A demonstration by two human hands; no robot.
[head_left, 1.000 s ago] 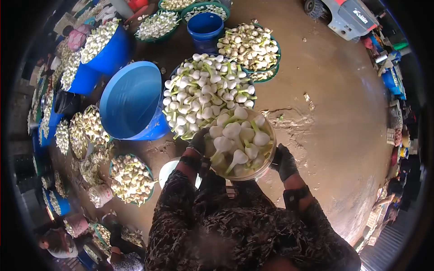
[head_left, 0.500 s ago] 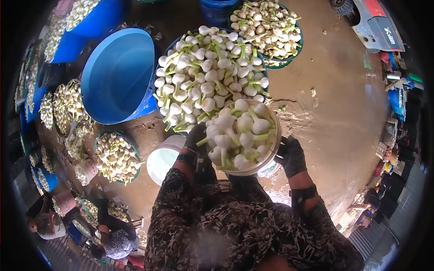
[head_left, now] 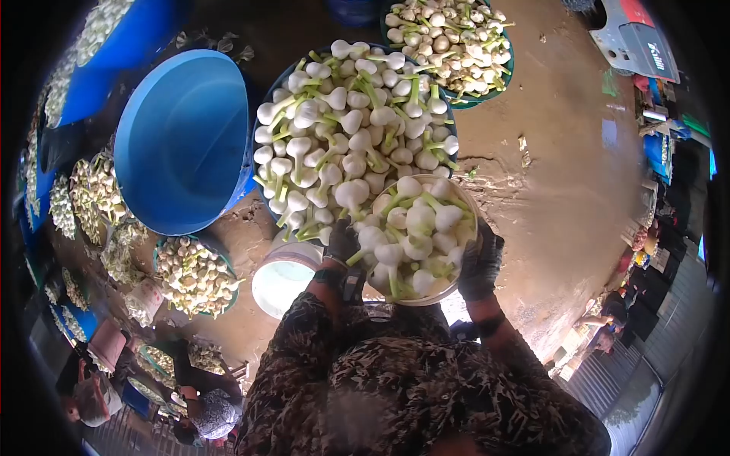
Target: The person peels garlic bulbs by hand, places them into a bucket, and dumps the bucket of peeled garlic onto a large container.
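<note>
While the right hand (head_left: 482,269) has its fingers wrapped around the right side of a pale bucket (head_left: 420,300), the left hand (head_left: 342,240) sits at its left, grip too hidden to tell. The bucket, full of garlic bulbs (head_left: 418,220), is at the near right of a larger garlic heap (head_left: 353,142). Uneven lifting could tip bulbs onto the floor (head_left: 551,228).

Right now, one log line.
held: cream round bucket of white garlic bulbs; left hand: left side; right hand: right side; nearby: round blue tub
</note>
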